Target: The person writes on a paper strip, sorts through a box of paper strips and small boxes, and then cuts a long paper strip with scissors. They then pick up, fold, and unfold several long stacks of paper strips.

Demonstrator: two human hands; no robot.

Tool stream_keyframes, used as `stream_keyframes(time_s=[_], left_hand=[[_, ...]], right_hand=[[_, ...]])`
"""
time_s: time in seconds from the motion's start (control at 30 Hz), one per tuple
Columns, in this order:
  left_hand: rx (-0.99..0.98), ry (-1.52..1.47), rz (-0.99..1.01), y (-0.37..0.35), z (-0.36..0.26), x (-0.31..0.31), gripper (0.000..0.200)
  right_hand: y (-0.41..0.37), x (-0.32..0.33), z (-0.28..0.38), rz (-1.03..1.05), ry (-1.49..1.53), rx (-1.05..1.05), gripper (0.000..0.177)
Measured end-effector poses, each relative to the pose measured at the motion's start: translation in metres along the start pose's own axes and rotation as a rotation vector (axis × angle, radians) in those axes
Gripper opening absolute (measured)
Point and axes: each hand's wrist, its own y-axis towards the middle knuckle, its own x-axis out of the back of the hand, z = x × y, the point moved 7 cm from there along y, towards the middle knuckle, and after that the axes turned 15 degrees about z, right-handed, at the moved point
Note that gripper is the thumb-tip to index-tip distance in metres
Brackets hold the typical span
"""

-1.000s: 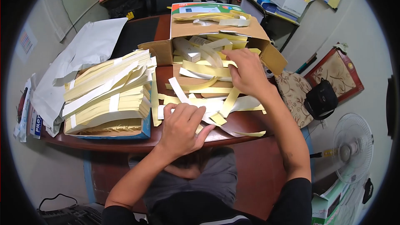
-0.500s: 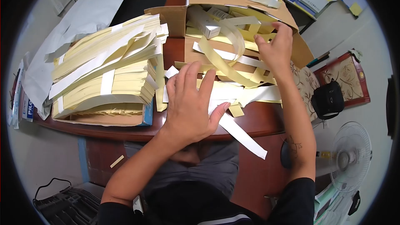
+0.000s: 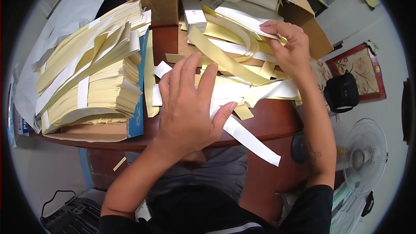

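My left hand (image 3: 186,104), fingers spread, hovers over or rests on loose white and yellow paper strips (image 3: 225,90) near the table edge; contact is hard to tell. My right hand (image 3: 288,45) pinches the end of a pale paper strip (image 3: 242,17) at the opening of a cardboard box (image 3: 320,34). Inside the box are small white boxes (image 3: 193,12) and more strips. A curled yellow strip (image 3: 225,58) lies between my hands. One white strip (image 3: 253,141) hangs over the table edge.
A box (image 3: 135,119) packed with stacked yellow and white paper strips (image 3: 102,86) stands on the left of the table (image 3: 277,121). Grey-white sheeting (image 3: 73,8) lies behind it. A fan (image 3: 359,158), a black bag (image 3: 342,92) and a chair are at the right.
My right hand has closed on a pale strip, which now extends from the box. The view has shifted, showing more of the box's inside. My left hand keeps its spread pose.
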Motion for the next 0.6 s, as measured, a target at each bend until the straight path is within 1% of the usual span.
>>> stream_keyframes(time_s=[0.2,0.23,0.47,0.5,0.6], left_hand=[[0.024,-0.011,-0.007,0.0,0.002,0.001,0.066],[0.032,-0.019,-0.011,0.0,0.003,0.001,0.065],[0.026,-0.038,-0.075,-0.002,0.004,0.005,0.069],[0.022,-0.042,-0.09,-0.003,0.004,0.005,0.07],[0.022,-0.051,-0.09,-0.003,0.004,0.005,0.074]], right_hand=[[-0.023,0.008,-0.012,0.096,0.556,-0.11,0.017],[-0.026,0.011,-0.009,0.089,0.632,-0.157,0.017],[-0.041,0.039,0.025,0.19,0.615,-0.097,0.015],[-0.043,0.045,0.033,0.139,0.621,-0.081,0.013],[-0.061,0.054,0.03,0.072,0.811,-0.053,0.012]])
